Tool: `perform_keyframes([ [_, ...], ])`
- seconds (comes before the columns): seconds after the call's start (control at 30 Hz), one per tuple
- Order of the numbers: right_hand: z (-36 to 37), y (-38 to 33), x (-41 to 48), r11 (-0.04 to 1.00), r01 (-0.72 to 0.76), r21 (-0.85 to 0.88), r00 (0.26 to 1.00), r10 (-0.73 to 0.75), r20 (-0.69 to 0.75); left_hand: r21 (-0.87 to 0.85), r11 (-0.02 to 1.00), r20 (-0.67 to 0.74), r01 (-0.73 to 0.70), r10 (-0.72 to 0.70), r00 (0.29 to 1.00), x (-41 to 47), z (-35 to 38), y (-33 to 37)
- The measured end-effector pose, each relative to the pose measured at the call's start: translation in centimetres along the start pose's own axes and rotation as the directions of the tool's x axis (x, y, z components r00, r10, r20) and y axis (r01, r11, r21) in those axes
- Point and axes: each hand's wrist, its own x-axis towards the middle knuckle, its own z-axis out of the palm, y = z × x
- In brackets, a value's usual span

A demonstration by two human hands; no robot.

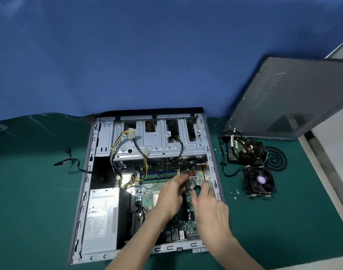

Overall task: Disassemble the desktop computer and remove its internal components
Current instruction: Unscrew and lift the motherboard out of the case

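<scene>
The open computer case (85,191) lies flat on the green table. Inside it are the green motherboard (145,191), a silver power supply (101,217) at the lower left and a metal drive cage (159,139) at the back with yellow and black cables (116,145) over it. My left hand (170,195) hovers blurred over the middle of the board, fingers reaching toward a small finned heatsink (192,183). My right hand (207,205) is beside it near the case's right wall, thumb and fingers spread around a dark spot on the board. Whether either hand holds anything is unclear.
To the right of the case lie a removed cooler fan (259,182), a removed drive with cables (242,151), a black coil (275,158) and loose screws (235,194). The grey side panel (289,98) leans at the far right. A loose cable (69,162) lies left.
</scene>
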Motion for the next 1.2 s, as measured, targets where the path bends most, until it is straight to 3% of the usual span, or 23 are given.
perform_keyframes([
  [0.1, 1.6, 0.0, 0.2, 0.989, -0.117, -0.09, 0.976, 0.131, 0.176, 0.254, 0.962, 0.143, -0.102, 0.067, 0.987, -0.2, 1.2, -1.2],
  [0.27, 2.5, -0.5, 0.6, 0.98, -0.165, -0.113, 0.953, 0.187, 0.236, 0.45, 0.881, 0.225, -0.149, 0.049, 0.973, -0.5, 1.4, -1.8],
  [0.87, 2.7, -1.0, 1.5, 0.97, -0.219, -0.1, 0.936, 0.238, 0.26, 0.477, 0.868, 0.27, -0.138, 0.004, 0.963, -0.5, 1.4, -1.7],
  [0.97, 2.3, -1.1, 2.4, 0.968, -0.242, -0.072, 0.929, 0.252, 0.27, 0.383, 0.914, 0.194, -0.136, 0.064, 0.979, -0.3, 1.2, -1.4],
  [1.07, 1.3, -1.1, 4.1, 0.972, -0.234, -0.02, 0.932, 0.23, 0.281, -0.044, 0.995, 0.098, -0.09, 0.094, 0.991, 0.7, 1.4, 0.3],
  [1.13, 0.5, -1.0, 5.3, 0.976, -0.216, -0.005, 0.927, 0.207, 0.312, -0.372, 0.928, 0.12, -0.031, 0.081, 0.989, 1.3, 1.6, 1.8],
  [1.2, -0.3, -1.1, 6.6, 0.974, -0.224, -0.025, 0.908, 0.218, 0.358, -0.431, 0.902, 0.066, -0.017, 0.051, 0.997, 1.9, 1.7, 2.6],
])
